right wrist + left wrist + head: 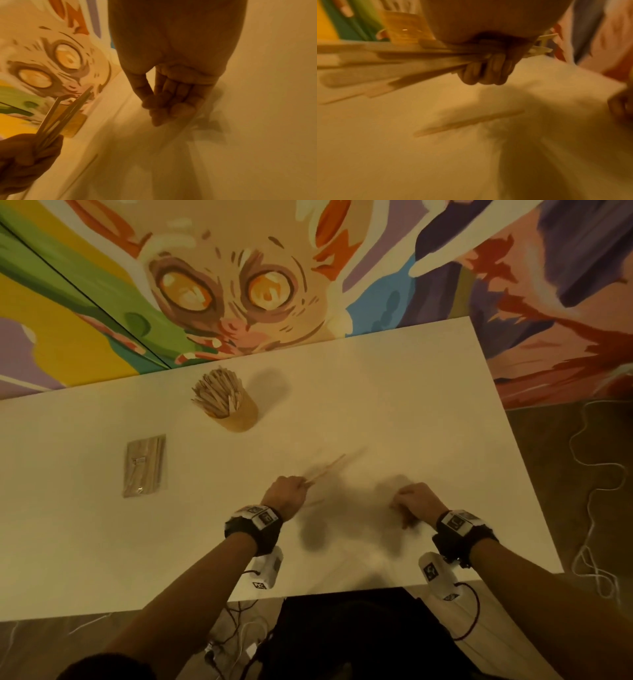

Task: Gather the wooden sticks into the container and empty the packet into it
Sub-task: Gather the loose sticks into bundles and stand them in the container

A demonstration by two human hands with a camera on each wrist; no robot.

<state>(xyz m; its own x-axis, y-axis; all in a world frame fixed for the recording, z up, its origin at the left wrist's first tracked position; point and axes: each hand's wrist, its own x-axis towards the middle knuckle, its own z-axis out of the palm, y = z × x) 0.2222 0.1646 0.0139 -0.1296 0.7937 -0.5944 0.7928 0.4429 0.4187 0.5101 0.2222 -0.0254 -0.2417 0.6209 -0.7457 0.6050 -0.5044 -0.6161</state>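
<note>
A wooden cup-shaped container (236, 412) full of wooden sticks stands at the back of the white table (394, 392). A clear packet of sticks (144, 465) lies flat to its left. My left hand (286, 494) grips a blurred bunch of sticks (329, 467) that fans toward the upper right; its curled fingers (488, 71) wrap the bunch (393, 67). One loose stick (467, 123) lies on the table below that hand. My right hand (411, 501) is low over the table, its fingers (173, 105) nearly straight and pointing down, the thumb beside them, with nothing plainly held.
A painted mural wall (239, 285) runs behind the table's far edge. The table's right edge (520, 440) drops to a floor with loose white cables (596, 474). More cables lie under the near edge. The container (406, 27) shows behind my left hand.
</note>
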